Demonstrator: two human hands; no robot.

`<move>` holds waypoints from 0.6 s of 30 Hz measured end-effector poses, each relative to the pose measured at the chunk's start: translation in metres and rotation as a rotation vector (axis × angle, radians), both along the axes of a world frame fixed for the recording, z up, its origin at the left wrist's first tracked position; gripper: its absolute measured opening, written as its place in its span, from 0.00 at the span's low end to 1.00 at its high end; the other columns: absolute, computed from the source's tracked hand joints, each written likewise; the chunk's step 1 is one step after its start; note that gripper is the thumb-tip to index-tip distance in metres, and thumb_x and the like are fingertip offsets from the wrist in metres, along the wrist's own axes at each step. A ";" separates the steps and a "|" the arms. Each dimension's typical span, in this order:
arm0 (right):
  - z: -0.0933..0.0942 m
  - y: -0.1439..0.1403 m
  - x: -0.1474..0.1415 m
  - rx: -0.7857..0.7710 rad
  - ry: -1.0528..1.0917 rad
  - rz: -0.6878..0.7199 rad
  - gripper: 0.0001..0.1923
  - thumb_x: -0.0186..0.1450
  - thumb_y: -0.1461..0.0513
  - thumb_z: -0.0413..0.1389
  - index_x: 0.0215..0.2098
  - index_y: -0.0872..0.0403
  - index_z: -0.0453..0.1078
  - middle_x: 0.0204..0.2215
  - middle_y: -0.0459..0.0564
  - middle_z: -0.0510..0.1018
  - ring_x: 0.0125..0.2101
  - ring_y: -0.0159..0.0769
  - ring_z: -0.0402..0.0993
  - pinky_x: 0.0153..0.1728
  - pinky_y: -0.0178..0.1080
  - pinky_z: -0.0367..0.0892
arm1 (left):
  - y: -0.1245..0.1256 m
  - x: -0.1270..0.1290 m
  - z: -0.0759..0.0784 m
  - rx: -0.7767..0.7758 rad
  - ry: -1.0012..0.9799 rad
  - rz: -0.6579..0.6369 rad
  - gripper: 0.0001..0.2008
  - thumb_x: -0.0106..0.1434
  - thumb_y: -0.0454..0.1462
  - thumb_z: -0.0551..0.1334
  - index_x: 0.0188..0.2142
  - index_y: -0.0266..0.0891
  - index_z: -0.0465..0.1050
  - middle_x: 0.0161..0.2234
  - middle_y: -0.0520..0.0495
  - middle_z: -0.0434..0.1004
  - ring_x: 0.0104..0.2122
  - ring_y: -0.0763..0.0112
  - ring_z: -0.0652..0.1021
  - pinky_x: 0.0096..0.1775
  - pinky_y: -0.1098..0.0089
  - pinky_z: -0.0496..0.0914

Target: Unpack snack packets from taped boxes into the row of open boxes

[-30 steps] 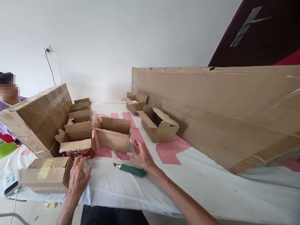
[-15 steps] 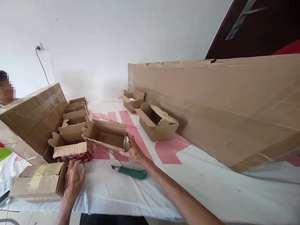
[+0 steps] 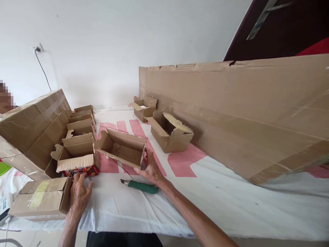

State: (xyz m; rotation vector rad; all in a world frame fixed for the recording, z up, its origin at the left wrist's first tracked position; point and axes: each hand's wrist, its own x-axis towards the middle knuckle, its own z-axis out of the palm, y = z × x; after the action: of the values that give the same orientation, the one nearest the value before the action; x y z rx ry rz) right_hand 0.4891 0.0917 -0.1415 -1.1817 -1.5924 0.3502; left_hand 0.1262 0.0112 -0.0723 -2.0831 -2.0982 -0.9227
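My right hand (image 3: 153,171) grips the right end of an open cardboard box (image 3: 120,148), thumb low and fingers up its end wall. That box is tilted slightly and its inside looks bare. My left hand (image 3: 80,195) has its fingers apart, fingertips at the red printed front of another open carton (image 3: 75,162); whether they press on it I cannot tell. Just left of this hand sits a closed, taped carton (image 3: 38,199). A green-handled utility knife (image 3: 142,186) lies on the cloth between my forearms, its blade pointing left.
Several open cartons (image 3: 81,128) line up along a large taped box (image 3: 36,120) on the left. Two more, a nearer carton (image 3: 171,139) and a farther one (image 3: 144,111), stand before a long cardboard panel (image 3: 231,113). A person (image 3: 6,99) is partly visible at far left.
My right hand has shifted the open box a little to the right, away from the carton with the red front. My left hand stays nearly in place.
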 end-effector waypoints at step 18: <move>0.000 -0.002 0.014 -0.208 0.349 0.207 0.58 0.60 0.55 0.68 0.79 0.42 0.41 0.73 0.59 0.61 0.66 0.54 0.69 0.63 0.62 0.71 | -0.002 0.003 0.007 -0.045 0.006 -0.004 0.19 0.64 0.40 0.63 0.54 0.39 0.77 0.51 0.38 0.75 0.48 0.53 0.80 0.52 0.53 0.78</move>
State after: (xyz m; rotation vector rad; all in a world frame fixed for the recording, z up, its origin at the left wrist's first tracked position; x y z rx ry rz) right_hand 0.5031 0.0898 -0.1414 -1.0434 -1.3949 0.8278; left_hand 0.1292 0.0088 -0.0648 -2.1086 -2.1323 -0.8776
